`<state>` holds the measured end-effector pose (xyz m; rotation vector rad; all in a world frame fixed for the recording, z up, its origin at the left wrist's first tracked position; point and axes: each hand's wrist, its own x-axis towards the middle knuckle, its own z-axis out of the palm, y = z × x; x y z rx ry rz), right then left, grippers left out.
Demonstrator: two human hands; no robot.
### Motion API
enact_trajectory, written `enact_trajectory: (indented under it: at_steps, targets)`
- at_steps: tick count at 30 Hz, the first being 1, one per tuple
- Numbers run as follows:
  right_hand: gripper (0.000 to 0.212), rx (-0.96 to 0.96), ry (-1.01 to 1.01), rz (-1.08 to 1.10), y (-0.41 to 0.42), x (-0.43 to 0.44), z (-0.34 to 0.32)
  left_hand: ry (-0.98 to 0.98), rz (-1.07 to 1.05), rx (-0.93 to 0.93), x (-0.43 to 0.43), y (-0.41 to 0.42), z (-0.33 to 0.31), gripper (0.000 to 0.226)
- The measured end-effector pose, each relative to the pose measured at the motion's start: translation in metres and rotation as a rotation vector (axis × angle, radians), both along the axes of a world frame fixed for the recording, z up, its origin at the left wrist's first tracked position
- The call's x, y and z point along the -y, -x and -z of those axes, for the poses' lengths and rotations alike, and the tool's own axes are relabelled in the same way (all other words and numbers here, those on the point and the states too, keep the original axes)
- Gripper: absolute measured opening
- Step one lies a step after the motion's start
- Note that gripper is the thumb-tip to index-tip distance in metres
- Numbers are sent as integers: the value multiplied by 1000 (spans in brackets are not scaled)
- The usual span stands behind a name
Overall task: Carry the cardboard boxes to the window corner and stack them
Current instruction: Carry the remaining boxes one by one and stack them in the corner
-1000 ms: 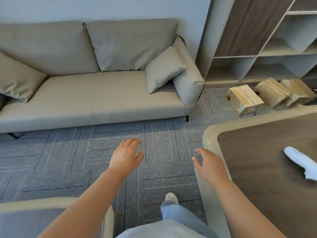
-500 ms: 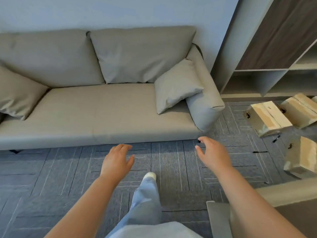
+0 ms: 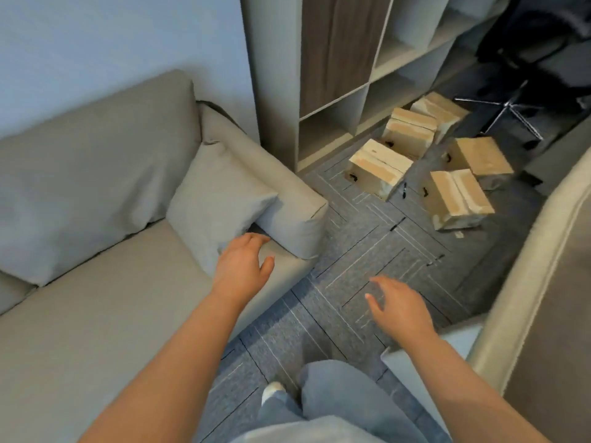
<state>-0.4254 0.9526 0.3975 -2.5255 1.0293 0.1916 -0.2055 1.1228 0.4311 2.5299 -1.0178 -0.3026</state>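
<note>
Several taped cardboard boxes lie scattered on the grey carpet by the shelving unit. The nearest box (image 3: 379, 167) sits left, another box (image 3: 459, 198) lies to its right, and a third box (image 3: 409, 131) lies behind them, with more farther back. My left hand (image 3: 243, 266) hovers open over the sofa's front corner, holding nothing. My right hand (image 3: 399, 310) is open above the carpet, well short of the boxes. Both arms reach forward.
A grey sofa (image 3: 96, 282) with a loose cushion (image 3: 217, 199) fills the left. A shelving unit (image 3: 335, 91) stands behind the boxes. A rounded table edge (image 3: 527, 266) borders the right. A black office chair (image 3: 511, 113) stands at the far right.
The view has swung right and forward, bringing the boxes closer and more central. Both hands stayed open and empty, now nearer the sofa's armrest end.
</note>
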Motion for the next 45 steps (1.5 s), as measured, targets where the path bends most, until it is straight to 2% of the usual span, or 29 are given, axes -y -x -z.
enact_trajectory:
  at_steps: [4, 9, 18, 23, 32, 38, 45]
  targets:
    - [39, -21, -29, 182, 19, 32, 8, 33, 123, -6, 71, -19, 2, 37]
    - [42, -62, -60, 288, 8, 104, 15, 47, 245, 20, 156, -37, 4, 35]
    - [41, 78, 3, 277, -49, 261, -19, -74, 233, -6, 252, -67, 14, 34]
    - [41, 85, 14, 292, -83, 332, -25, -108, 201, -35, 311, -99, 23, 37]
    - [41, 5, 20, 334, -143, 464, -6, -89, 292, -78, 485, -173, 49, 38]
    - [42, -44, -11, 370, -173, 537, 2, -82, 394, -34, 614, -228, 35, 39]
    - [42, -97, -84, 480, -182, 605, 24, -53, 425, -41, 729, -254, 27, 39]
